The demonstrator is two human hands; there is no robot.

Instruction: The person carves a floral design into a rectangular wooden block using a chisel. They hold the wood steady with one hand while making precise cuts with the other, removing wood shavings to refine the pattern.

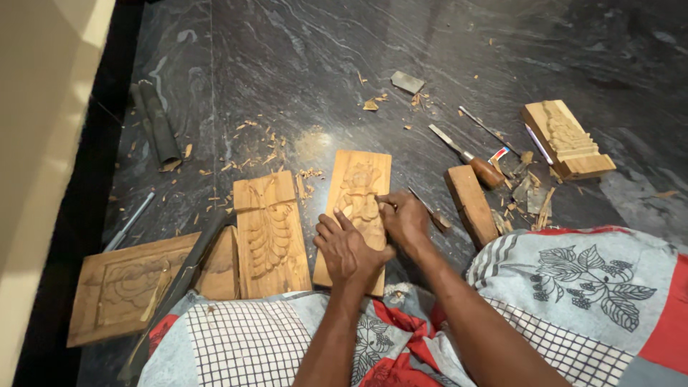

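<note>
A tall carved wooden panel [360, 179] with a relief figure lies on the dark stone floor in front of me. My left hand [347, 249] rests flat on its lower part and holds it down. My right hand [405, 219] sits at the panel's right edge with its fingers closed on a thin carving tool [428, 208], whose tip touches the carving; the tip itself is hidden by my fingers. A second carved panel [269, 228] with a leaf pattern lies just left of it.
A larger carved board [118, 285] lies at the left under a dark bar [188, 269]. A wooden block [471, 203], a red-handled chisel [467, 157], another carved piece [567, 137], a dark roll [156, 123] and wood chips lie around. Patterned cloth covers my legs.
</note>
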